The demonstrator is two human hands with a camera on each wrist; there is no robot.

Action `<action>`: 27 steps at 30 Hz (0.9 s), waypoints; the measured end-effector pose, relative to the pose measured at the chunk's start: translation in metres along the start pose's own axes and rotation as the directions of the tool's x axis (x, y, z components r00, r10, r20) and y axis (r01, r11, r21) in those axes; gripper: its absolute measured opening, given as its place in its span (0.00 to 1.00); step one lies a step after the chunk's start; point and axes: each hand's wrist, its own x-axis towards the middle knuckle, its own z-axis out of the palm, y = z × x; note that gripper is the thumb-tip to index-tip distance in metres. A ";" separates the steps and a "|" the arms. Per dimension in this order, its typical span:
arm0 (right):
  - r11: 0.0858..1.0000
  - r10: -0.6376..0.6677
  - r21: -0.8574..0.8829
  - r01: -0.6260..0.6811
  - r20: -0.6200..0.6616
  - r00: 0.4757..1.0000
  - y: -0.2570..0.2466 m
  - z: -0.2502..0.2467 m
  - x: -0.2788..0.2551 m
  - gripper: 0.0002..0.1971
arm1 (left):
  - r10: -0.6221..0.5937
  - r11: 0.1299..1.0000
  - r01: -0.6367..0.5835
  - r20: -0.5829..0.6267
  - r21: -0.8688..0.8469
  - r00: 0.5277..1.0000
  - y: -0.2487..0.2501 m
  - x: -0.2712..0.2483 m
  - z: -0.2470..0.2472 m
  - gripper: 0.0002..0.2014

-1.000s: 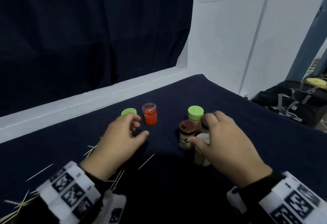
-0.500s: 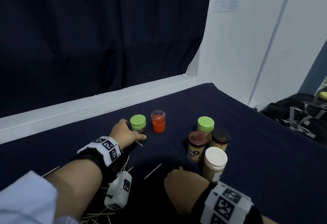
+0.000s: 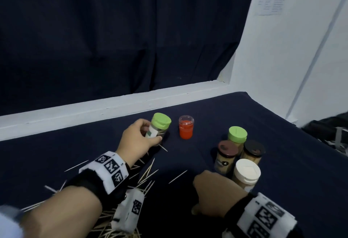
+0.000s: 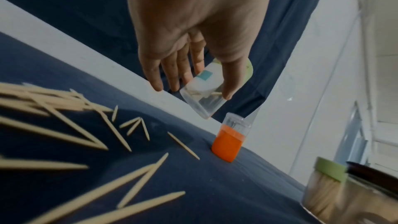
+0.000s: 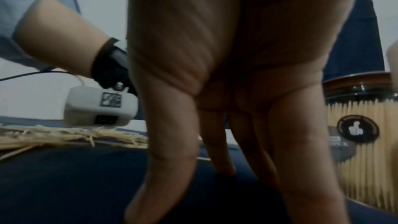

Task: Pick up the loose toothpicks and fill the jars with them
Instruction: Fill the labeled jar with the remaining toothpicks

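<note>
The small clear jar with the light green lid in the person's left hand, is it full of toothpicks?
No, the small clear jar with the light green lid, lifted and tilted by the left hand, holds only a few toothpicks.

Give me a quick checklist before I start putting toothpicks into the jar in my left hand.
1. Grip on jar: left hand holds the green-lidded jar, tilted, off the cloth. Ok.
2. Jar open: green lid is on. Not ok.
3. Room inside: only a few toothpicks in it. Ok.
4. Right hand free: fingers spread on the cloth, holding nothing. Ok.
5. Loose toothpicks near: scattered beside the left wrist. Ok.
</note>
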 end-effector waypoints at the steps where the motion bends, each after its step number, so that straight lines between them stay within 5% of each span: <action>1: 0.998 0.036 0.051 -0.034 -0.033 0.999 0.000 0.000 0.003 0.26 | 0.044 0.999 -0.044 -0.003 0.027 0.999 0.001 -0.008 -0.008 0.23; 3: 0.943 0.104 0.330 -0.044 -0.168 0.980 -0.004 -0.005 0.008 0.31 | 0.135 0.988 -0.134 0.003 0.082 0.991 0.003 -0.027 -0.025 0.25; 5: 0.738 0.212 0.674 0.036 -0.283 0.935 -0.013 -0.015 0.008 0.35 | 0.215 0.969 -0.216 0.024 0.118 0.976 0.009 -0.047 -0.037 0.25; 8: 0.507 0.197 0.836 0.210 -0.350 0.916 -0.033 -0.027 0.008 0.37 | 0.316 0.938 -0.321 0.057 0.133 0.947 0.019 -0.078 -0.049 0.25; 10: 0.443 0.168 0.845 0.301 -0.408 0.897 -0.046 -0.034 0.007 0.28 | 0.361 0.920 -0.369 0.082 0.128 0.929 0.024 -0.095 -0.054 0.23; 14: 0.475 0.033 0.788 0.392 -0.461 0.887 -0.059 -0.038 0.008 0.11 | 0.255 0.963 -0.260 0.079 0.066 0.964 0.025 -0.115 -0.070 0.21; 17: 0.492 -0.058 0.701 0.516 -0.565 0.823 -0.060 -0.038 0.010 0.14 | 0.135 0.991 -0.133 0.085 -0.029 0.987 0.012 -0.119 -0.084 0.19; 19: 0.636 -0.083 0.570 0.520 -0.619 0.781 -0.052 -0.043 0.012 0.18 | 0.059 0.995 -0.055 0.050 -0.080 0.997 -0.002 -0.121 -0.096 0.21; 22: 0.920 -0.235 0.198 0.338 -0.412 0.880 -0.036 -0.036 0.011 0.22 | -0.025 0.998 0.021 -0.074 -0.054 0.997 -0.024 -0.125 -0.121 0.25; 24: 0.975 -0.221 -0.055 0.215 -0.194 0.956 -0.031 -0.021 0.013 0.27 | -0.068 0.997 0.063 -0.183 -0.033 0.981 -0.036 -0.130 -0.136 0.24; 27: 0.962 -0.132 -0.246 0.122 -0.023 0.991 -0.031 -0.007 0.017 0.34 | -0.099 0.995 0.104 -0.320 0.000 0.942 -0.049 -0.140 -0.153 0.24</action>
